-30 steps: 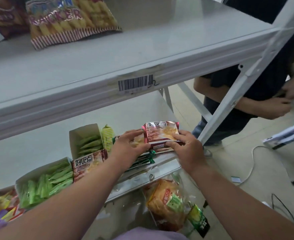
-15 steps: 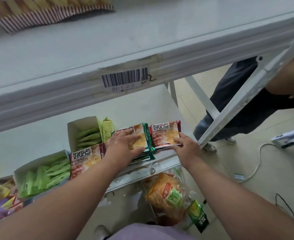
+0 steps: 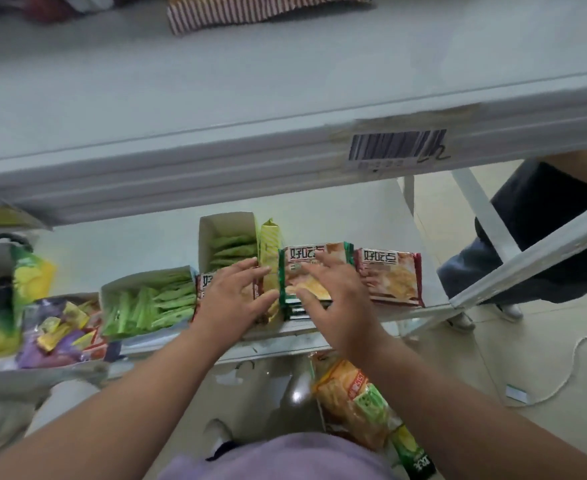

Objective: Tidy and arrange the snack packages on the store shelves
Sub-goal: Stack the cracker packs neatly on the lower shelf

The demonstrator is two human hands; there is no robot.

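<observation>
Fingers (image 3: 323,263) of right hand (image 3: 333,299) lie flat on green-edged packet (image 3: 306,268).

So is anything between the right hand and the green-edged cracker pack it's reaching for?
Nothing visible. The right hand lies with spread fingers right over the green-edged cracker pack, apparently touching it. The red cracker pack sits beside it to the right, and the left hand is to the left, neither in between.
</observation>
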